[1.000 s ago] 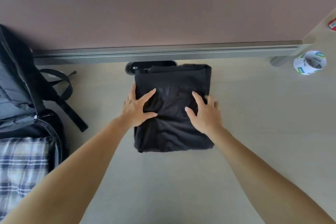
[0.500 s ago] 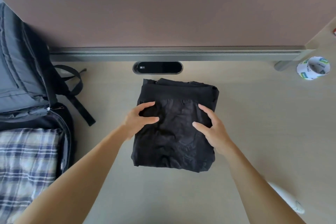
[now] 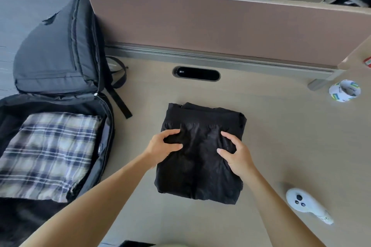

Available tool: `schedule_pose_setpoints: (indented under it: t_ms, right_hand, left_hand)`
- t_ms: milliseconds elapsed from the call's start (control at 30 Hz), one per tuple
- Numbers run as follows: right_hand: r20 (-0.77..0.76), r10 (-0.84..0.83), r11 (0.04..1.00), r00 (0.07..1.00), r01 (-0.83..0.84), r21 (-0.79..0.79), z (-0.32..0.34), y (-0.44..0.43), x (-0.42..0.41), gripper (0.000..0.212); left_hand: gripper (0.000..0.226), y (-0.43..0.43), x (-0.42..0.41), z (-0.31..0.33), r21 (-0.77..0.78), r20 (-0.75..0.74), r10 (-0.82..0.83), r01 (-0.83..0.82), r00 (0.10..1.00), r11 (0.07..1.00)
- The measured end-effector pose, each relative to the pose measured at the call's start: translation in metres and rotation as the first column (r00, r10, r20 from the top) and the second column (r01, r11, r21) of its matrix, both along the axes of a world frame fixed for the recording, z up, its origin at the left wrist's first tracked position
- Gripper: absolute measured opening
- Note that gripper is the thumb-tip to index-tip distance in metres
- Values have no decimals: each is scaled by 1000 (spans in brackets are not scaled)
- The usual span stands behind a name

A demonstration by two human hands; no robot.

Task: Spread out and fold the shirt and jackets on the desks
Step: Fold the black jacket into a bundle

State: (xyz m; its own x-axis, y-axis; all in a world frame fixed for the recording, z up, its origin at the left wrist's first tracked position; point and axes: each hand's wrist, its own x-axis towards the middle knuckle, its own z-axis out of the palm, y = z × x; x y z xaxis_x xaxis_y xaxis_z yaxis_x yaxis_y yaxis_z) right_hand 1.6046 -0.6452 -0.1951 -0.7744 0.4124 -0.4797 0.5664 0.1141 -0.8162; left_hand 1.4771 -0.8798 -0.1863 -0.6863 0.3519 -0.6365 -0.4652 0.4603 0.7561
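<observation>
A black jacket (image 3: 200,168), folded into a compact rectangle, lies on the light wooden desk (image 3: 291,136) in front of me. My left hand (image 3: 161,149) sits on its upper left part, thumb and fingers curled and pinching the fabric. On the upper right part, my right hand (image 3: 235,155) pinches the cloth the same way. A folded plaid shirt (image 3: 50,152) lies inside the open black backpack (image 3: 56,50) at the left.
A brown partition (image 3: 200,26) walls off the far desk edge, with a black cable slot (image 3: 196,74) before it. A tape roll (image 3: 344,90) stands at far right. A white controller (image 3: 303,203) lies at near right.
Both hands went from lying flat on the jacket to curled and pinching it. The jacket has slid toward me, away from the cable slot. The view has pulled back.
</observation>
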Motion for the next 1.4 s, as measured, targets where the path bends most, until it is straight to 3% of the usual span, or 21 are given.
schedule_pose_setpoints:
  t_ms: [200, 400, 633, 833, 1033, 1167, 1400]
  right_hand:
    - [59, 34, 987, 998, -43, 158, 42, -49, 37, 48]
    - [-6, 22, 966, 1000, -20, 259, 103, -100, 72, 46]
    - [-166, 144, 940, 976, -82, 332, 151, -145, 42, 48]
    - [-287, 327, 931, 900, -255, 260, 166, -196, -2, 49]
    - [-316, 400, 915, 860, -359, 182, 156, -273, -35, 51]
    - [-271, 370, 929, 889, -356, 101, 150, -331, -62, 55]
    - [-144, 270, 963, 952, -265, 53, 120, -418, -113, 60]
  left_hand:
    - [60, -52, 37, 13, 108, 23, -107, 104, 994, 989]
    - [74, -99, 65, 64, 138, -127, -195, 212, 973, 968]
    - [78, -161, 62, 128, 202, -282, -62, 122, 957, 972]
    - [79, -232, 61, 158, 151, -345, 116, -67, 931, 986]
    - [72, -313, 57, 172, 83, -383, 224, -208, 896, 975]
    - [70, -371, 34, 164, -9, -410, 196, -220, 890, 976]
    - [71, -455, -51, 116, 36, -374, 127, -122, 919, 992]
